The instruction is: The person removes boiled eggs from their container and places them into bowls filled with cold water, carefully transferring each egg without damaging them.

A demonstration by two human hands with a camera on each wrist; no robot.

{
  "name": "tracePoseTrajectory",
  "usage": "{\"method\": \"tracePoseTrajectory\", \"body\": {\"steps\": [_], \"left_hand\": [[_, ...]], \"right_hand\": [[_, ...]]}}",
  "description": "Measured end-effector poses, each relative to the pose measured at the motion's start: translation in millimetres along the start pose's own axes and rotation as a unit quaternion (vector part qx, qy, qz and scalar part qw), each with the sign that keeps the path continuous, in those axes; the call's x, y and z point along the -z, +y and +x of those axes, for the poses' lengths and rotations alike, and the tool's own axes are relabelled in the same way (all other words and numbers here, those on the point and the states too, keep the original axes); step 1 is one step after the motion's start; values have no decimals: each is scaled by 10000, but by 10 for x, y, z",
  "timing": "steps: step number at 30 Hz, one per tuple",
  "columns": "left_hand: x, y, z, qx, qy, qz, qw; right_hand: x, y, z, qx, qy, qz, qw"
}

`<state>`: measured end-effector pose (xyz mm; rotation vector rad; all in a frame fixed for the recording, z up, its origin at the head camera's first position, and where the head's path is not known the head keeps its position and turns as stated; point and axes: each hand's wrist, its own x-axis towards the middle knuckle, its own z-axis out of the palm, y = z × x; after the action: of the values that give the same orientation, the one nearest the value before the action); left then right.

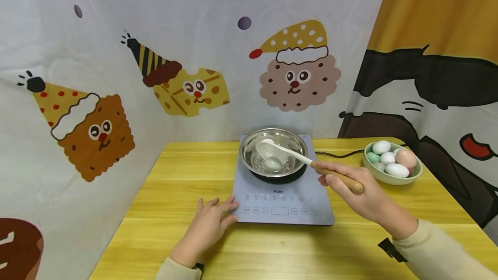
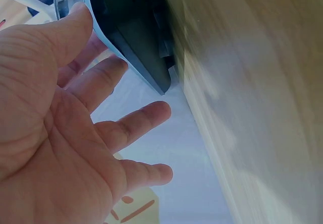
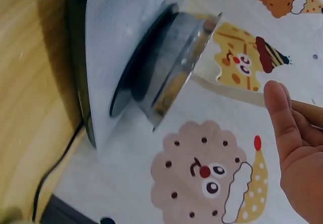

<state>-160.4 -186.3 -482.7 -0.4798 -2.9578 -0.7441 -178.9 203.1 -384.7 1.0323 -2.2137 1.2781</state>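
Observation:
A white ladle (image 1: 285,149) with a wooden handle is in my right hand (image 1: 355,189), thumb and fingers gripping the handle. The ladle's head is inside a shiny metal bowl (image 1: 247,159), beside a pale green egg (image 1: 273,164); whether they touch is unclear. The bowl stands on a light-blue induction cooktop (image 1: 249,185). In the right wrist view, the bowl (image 3: 176,77) appears from the side and hides the egg. My left hand (image 1: 208,224) touches the cooktop's front left edge. Its thumb and nearest fingers meet that edge in the left wrist view, while the other fingers (image 2: 146,120) spread.
A pale green bowl (image 1: 393,180) holding several white, green and pinkish eggs stands at the table's right. A black cable (image 1: 338,155) runs behind it from the cooktop. A printed cloth (image 1: 241,72) hangs behind the wooden table (image 1: 186,167).

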Motion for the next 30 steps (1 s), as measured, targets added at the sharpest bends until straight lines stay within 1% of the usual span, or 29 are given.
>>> {"method": "tracePoseTrajectory", "body": {"steps": [3, 6, 8, 11, 13, 14, 17, 19, 20, 21, 25, 26, 27, 28, 30], "left_hand": [[-10, -6, -11, 7, -4, -6, 10000], [-23, -8, -23, 38, -21, -40, 10000], [-33, -8, -30, 63, -44, -63, 10000], [-44, -3, -39, 98, -68, -92, 9999], [-46, 1, -43, 109, -81, -99, 9999], [-46, 3, -43, 110, -78, -101, 9999], [-42, 10, -38, 102, -51, -94, 9999], [-39, 14, -32, 93, -20, -79, 9999], [-36, 17, -29, 90, -8, -74, 9999], [-39, 16, -29, 89, -3, -76, 9999], [-49, 16, -32, 92, 0, -99, 9999], [-52, 15, -32, 91, 0, -102, 9999], [-55, 13, -32, 90, 2, -103, 9999], [-57, 12, -32, 90, 2, -101, 9999], [-62, 8, -30, 88, -2, -101, 9999]], "right_hand": [[-71, -20, -26, -271, 77, 734, 9969], [-112, 4, -45, -707, 233, 1387, 9875], [-122, 48, -55, -1055, 426, 1904, 9751], [-123, 136, -66, -1507, 731, 2657, 9494], [-108, 188, -70, -1729, 852, 2998, 9343], [-98, 209, -68, -1811, 861, 3083, 9299], [-66, 247, -48, -1971, 789, 3252, 9215], [-49, 261, -24, -2147, 769, 3474, 9095], [-42, 266, -11, -2286, 807, 3644, 8991], [-41, 270, -3, -2459, 877, 3818, 8866], [-51, 280, 8, -3190, 1332, 4445, 8264], [-53, 282, 2, -3308, 1458, 4605, 8107], [-54, 281, -6, -3389, 1561, 4743, 7973], [-53, 279, -16, -3415, 1661, 4872, 7864], [-37, 268, -41, -3327, 1833, 5099, 7719]]}}
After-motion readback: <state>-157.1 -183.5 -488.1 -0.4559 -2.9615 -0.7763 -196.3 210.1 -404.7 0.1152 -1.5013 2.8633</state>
